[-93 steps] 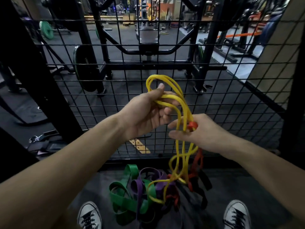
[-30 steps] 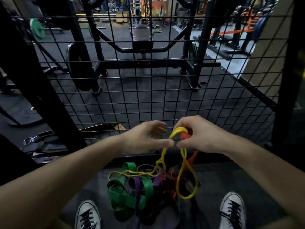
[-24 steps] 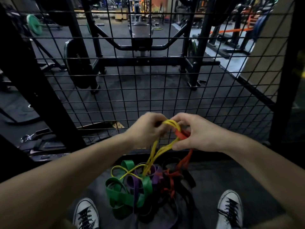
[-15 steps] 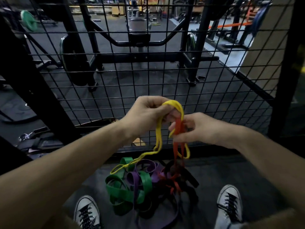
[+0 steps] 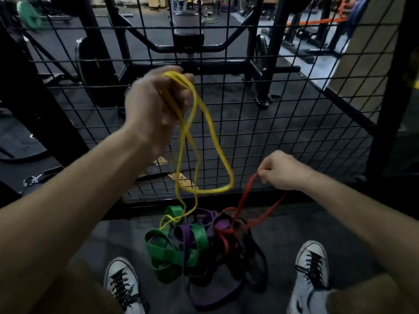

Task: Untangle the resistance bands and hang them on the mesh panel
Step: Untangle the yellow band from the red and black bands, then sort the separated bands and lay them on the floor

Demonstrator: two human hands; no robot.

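My left hand (image 5: 152,105) is raised in front of the black mesh panel (image 5: 283,123) and grips the thin yellow band (image 5: 217,155), whose loops hang down to the pile. Lower and to the right, my right hand (image 5: 283,171) pinches the red band (image 5: 246,191), which runs down into the same pile. On the floor between my feet lies the tangle: a wide green band (image 5: 167,252), a purple band (image 5: 188,236) and a black band (image 5: 256,261), wound through each other. The yellow band's lower end still reaches the green one.
My two white sneakers (image 5: 122,282) (image 5: 310,266) flank the pile. Behind the mesh stand a black rack frame (image 5: 188,44) and weight plates (image 5: 90,64). A thick black post (image 5: 390,87) borders the panel on the right, and straps lie on the floor at left (image 5: 34,180).
My hands were together at the yellow and red bands; now the left has lifted the yellow band up, and the right has pulled the red band down and to the right, separating them.
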